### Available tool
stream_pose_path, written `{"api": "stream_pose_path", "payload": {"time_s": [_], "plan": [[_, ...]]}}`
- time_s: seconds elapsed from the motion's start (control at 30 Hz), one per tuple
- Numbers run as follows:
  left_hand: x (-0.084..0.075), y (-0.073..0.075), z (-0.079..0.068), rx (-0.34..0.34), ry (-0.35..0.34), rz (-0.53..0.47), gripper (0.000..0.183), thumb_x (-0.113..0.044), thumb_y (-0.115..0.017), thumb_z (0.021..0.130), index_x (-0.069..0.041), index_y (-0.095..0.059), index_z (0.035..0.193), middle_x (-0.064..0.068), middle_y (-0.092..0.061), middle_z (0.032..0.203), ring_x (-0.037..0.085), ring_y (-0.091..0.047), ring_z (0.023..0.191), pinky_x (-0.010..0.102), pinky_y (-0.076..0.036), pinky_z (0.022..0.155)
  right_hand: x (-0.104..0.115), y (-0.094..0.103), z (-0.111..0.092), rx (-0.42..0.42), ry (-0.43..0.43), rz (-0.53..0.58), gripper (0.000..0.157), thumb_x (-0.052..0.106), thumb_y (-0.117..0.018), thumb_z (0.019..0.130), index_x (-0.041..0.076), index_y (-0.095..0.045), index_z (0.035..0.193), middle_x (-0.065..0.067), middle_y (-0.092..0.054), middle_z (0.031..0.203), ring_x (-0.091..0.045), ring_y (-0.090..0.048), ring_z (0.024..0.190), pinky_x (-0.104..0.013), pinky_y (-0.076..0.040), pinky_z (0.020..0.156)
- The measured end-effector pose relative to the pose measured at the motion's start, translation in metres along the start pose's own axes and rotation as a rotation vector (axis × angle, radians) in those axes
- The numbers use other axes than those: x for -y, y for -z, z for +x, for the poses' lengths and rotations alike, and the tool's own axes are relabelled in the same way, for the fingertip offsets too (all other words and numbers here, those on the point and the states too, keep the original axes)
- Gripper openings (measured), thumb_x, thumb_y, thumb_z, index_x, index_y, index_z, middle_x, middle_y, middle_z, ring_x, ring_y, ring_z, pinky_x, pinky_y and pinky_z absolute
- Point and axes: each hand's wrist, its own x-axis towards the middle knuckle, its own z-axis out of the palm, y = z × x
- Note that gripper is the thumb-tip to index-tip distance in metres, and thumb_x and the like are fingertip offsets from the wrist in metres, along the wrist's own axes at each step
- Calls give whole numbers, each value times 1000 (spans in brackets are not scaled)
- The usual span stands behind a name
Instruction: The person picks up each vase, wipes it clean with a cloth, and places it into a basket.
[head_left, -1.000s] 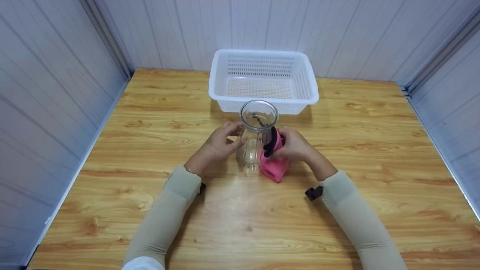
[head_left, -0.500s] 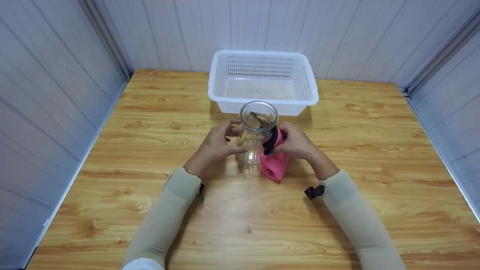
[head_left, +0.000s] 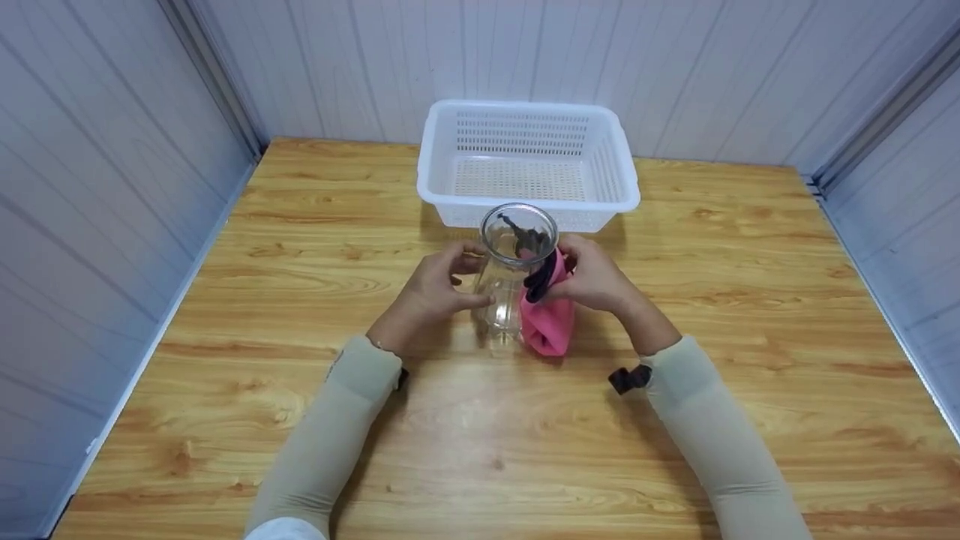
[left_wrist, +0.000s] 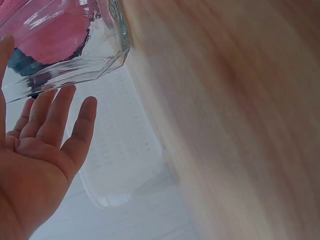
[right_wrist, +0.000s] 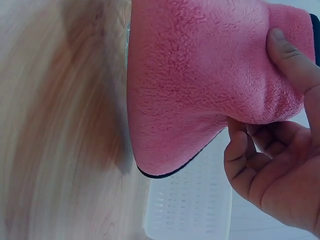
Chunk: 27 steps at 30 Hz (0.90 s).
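A clear glass vase (head_left: 501, 300) with a wide round rim stands upright mid-table in the head view. My left hand (head_left: 435, 283) holds its left side, thumb toward me and fingers at the far side. In the left wrist view those fingers (left_wrist: 59, 112) lie along the faceted glass. My right hand (head_left: 596, 279) pinches a folded pink cloth (head_left: 547, 326) with dark edging against the vase's right side. The right wrist view shows the fluffy cloth (right_wrist: 195, 75) hanging from thumb and fingers, its lower corner loose. Pink and dark parts of it show through the glass.
Behind the vase, a white perforated plastic basket (head_left: 426, 161) stands by the back wall, close to the vase's rim in the head view. Pale panel walls (head_left: 97, 225) close in the wooden table (head_left: 480, 465) at the left, back and right.
My right hand has moved slightly up and away with the cloth, whose hanging corner sits a little higher. My left thumb has shifted slightly lower on the vase, which stays in place.
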Motion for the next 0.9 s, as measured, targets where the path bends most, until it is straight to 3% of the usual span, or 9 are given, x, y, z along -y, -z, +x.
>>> {"api": "stream_pose_path", "payload": {"time_s": [0.2,0.37,0.57,0.9], "plan": [[1,-2,-1,-1,26,26,58,-24,-85,72,-23,-54,120,0,-66,121,16,-60,115,42,-51,97,-2,-1,-1,61,-54,-6,50,17,-92,56,9,-66,98,-6,-63,96,-19,-59,83,-31,-52,71],[0,-3,-1,-15,4,9,57,-18,-85,71,-17,-55,120,7,-66,121,18,-61,113,43,-52,98,-8,-6,-1,63,-50,-71,42,15,-92,54,8,-65,84,-2,-63,82,-15,-54,75,-26,-47,63],[1,-2,-2,-1,-4,9,58,-17,-84,72,-14,-54,122,13,-64,124,22,-60,115,45,-50,100,-15,-13,-4,75,-82,-93,38,16,-92,54,8,-66,81,-1,-63,73,-14,-54,70,-26,-47,60],[-3,1,-2,52,2,39,55,-14,-77,80,-18,-50,127,9,-59,134,26,-54,127,50,-46,105,-14,-11,-5,85,-68,-100,42,17,-89,58,9,-66,92,-5,-62,91,-18,-55,85,-29,-48,72]]}}
